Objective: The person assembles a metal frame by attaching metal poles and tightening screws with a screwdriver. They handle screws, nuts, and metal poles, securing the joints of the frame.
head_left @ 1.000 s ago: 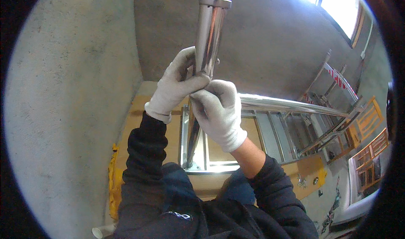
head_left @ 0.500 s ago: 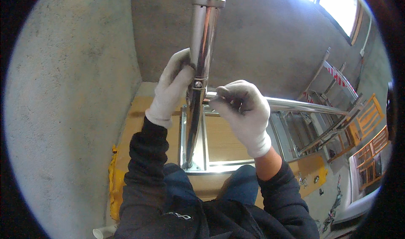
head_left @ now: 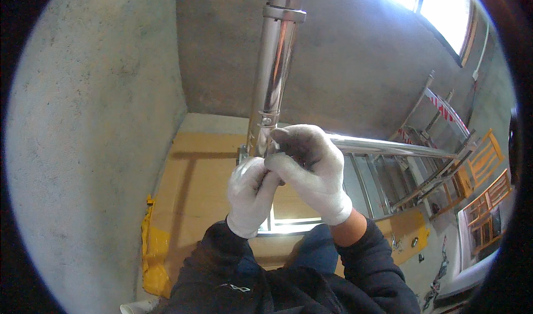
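Observation:
A shiny metal pole (head_left: 272,72) rises in front of me, with a wider collar (head_left: 283,14) near its top and a bolt head (head_left: 267,121) lower down. Just below that bolt, my two white-gloved hands meet at the pole. My right hand (head_left: 312,167) is closed in a pinch at the pole's right side; a small light thing shows at its fingertips, too small to name. My left hand (head_left: 251,191) has its fingers drawn together under the right fingertips. Whatever it may hold is hidden. Both hands cover the pole's lower part.
From the pole a shiny horizontal rail (head_left: 397,146) runs right, toward a metal ladder-like frame (head_left: 438,142). Wooden chairs (head_left: 484,161) stand beyond. A tan board (head_left: 191,186) with yellow wrapping (head_left: 156,258) lies below, and small metal parts (head_left: 395,243) rest at its right. A concrete wall (head_left: 100,136) closes the left side.
My left hand has let go of the pole above the bolt and come down to my right hand. The right hand has shifted slightly left and down, against the pole.

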Demonstrator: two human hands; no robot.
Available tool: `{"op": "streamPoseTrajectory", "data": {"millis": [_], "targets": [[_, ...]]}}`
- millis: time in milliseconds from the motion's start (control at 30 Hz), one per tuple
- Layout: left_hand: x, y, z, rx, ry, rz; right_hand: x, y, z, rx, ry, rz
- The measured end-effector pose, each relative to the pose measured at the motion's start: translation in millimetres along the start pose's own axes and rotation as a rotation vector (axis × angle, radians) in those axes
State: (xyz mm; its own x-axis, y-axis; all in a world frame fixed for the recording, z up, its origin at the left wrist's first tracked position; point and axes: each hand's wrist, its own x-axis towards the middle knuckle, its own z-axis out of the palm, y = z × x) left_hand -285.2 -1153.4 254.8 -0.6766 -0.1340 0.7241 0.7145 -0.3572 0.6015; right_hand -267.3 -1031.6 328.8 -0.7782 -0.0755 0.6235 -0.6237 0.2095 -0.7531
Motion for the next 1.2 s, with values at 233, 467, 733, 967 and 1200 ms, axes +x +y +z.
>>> {"op": "streamPoseTrajectory", "data": {"millis": [233, 467, 733, 967, 1200], "targets": [[9, -6, 9, 0.026, 0.022, 0.02, 0, 19, -4, -0.275, -0.021, -0.277], [28, -7, -20, 0.055, 0.047, 0.047, 13, 2, -16, -0.333, -0.068, -0.144], [78, -7, -15, 0.027, -0.096, -0.062, 16, 5, -13, -0.436, -0.097, -0.137], [88, -10, -16, -0.061, -0.244, -0.122, 19, -3, -10, -0.502, -0.115, -0.152], [92, -18, -20, 0.04, -0.265, -0.106, 22, -3, -7, -0.575, -0.119, -0.212]]}}
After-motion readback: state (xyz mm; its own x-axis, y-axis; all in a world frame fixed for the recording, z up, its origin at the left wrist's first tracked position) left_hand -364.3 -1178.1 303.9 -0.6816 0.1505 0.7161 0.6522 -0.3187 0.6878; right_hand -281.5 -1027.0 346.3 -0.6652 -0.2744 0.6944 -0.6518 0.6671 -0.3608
